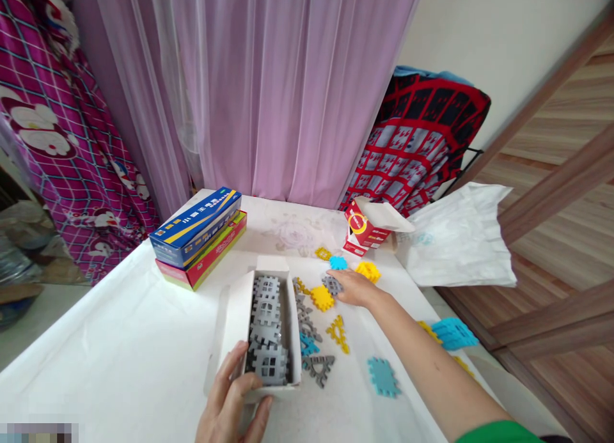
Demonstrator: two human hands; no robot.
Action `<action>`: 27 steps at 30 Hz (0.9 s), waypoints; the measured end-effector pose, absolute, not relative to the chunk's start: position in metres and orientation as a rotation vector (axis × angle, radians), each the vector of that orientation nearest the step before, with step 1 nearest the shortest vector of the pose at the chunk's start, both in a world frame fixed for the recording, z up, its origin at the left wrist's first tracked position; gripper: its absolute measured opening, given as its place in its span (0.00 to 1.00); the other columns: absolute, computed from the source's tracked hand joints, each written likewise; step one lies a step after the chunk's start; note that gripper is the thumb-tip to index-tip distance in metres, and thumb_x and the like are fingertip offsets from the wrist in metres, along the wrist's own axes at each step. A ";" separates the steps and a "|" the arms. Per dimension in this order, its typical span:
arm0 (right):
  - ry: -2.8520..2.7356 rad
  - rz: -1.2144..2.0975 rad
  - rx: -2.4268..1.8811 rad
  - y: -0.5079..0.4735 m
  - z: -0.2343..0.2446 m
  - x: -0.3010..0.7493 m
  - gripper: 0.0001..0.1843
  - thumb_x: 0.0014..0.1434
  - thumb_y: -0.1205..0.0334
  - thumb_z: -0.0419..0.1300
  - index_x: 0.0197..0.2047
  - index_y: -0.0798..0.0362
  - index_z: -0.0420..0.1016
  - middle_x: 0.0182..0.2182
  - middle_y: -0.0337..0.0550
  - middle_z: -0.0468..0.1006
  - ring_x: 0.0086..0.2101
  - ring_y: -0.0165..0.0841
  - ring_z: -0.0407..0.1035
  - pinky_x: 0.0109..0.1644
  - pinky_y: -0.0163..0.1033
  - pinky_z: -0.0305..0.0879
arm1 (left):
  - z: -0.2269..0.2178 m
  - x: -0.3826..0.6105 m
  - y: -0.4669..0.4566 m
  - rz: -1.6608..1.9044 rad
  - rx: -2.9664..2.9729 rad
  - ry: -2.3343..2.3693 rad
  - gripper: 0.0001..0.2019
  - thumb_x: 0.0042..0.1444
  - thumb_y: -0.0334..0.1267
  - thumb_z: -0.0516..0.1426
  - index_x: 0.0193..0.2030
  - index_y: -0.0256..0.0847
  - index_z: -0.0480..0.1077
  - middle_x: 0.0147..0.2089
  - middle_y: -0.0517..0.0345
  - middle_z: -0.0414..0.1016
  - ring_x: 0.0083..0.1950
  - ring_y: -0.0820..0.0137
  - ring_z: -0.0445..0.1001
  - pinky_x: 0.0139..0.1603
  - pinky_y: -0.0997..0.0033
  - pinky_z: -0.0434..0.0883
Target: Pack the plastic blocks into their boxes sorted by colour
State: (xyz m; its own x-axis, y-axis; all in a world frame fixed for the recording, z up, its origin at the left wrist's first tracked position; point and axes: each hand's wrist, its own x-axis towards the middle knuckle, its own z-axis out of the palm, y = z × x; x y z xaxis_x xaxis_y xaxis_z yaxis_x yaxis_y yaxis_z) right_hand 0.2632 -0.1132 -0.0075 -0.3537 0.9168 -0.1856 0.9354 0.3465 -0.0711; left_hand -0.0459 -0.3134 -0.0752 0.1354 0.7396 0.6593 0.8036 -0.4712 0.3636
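My left hand (234,395) grips the near left corner of an open white cardboard box (296,331), with fingers over its rim. Inside the box lie grey interlocking plastic tiles (266,331), several with window cut-outs. Reaching across the table, my right hand (354,287) has its fingertips closed at a grey window tile (332,284); part of that tile is under the fingers. Around it are a yellow square tile (322,298), a bright blue tile (338,263) and a yellow piece (368,272). Yellow triangular frame (338,334) and grey triangular frame (320,370) lie nearer me.
A blue box (196,225) sits on a red and green box (206,257) at the left. Farther right stand an open red box (367,229) and a white bag (460,245). A light blue tile (382,377) and stacked blue tiles (455,333) flank my right forearm.
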 end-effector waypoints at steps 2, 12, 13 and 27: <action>2.472 -0.252 1.707 -0.111 -0.010 0.262 0.33 0.51 0.65 0.63 0.62 0.51 0.68 0.57 0.51 0.74 0.55 0.43 0.69 0.58 0.43 0.62 | -0.075 -0.046 -0.314 -1.267 -2.313 -1.572 0.07 0.57 0.37 0.57 0.43 0.45 0.66 0.65 0.43 0.64 0.60 0.60 0.73 0.53 0.64 0.76; 2.448 -0.186 1.935 -0.142 0.035 0.251 0.28 0.55 0.59 0.60 0.59 0.53 0.66 0.48 0.51 0.79 0.44 0.41 0.74 0.46 0.40 0.64 | -0.062 -0.035 -0.322 -1.344 -2.327 -1.722 0.07 0.59 0.34 0.56 0.44 0.44 0.64 0.66 0.42 0.62 0.64 0.60 0.68 0.57 0.62 0.74; 2.531 -0.238 1.937 -0.152 0.047 0.240 0.28 0.54 0.59 0.61 0.59 0.51 0.67 0.48 0.48 0.79 0.44 0.39 0.74 0.46 0.39 0.64 | -0.062 -0.035 -0.322 -1.351 -2.325 -1.727 0.07 0.59 0.33 0.56 0.44 0.44 0.64 0.66 0.43 0.62 0.65 0.60 0.68 0.57 0.61 0.74; 2.813 -0.280 1.247 -0.222 0.070 0.131 0.24 0.54 0.51 0.64 0.52 0.50 0.70 0.42 0.46 0.81 0.42 0.41 0.73 0.42 0.39 0.60 | -0.061 -0.031 -0.321 -1.416 -2.243 -1.703 0.09 0.59 0.34 0.56 0.47 0.42 0.63 0.62 0.40 0.64 0.63 0.61 0.70 0.54 0.62 0.76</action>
State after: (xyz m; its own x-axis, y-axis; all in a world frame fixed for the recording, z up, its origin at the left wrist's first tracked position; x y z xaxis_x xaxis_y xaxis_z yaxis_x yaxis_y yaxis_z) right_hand 0.1312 -0.2224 0.0702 -0.6729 0.7299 -0.1202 0.7393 0.6579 -0.1437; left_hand -0.0312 -0.3209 -0.0610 0.0129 0.7737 0.6334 0.7641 -0.4162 0.4928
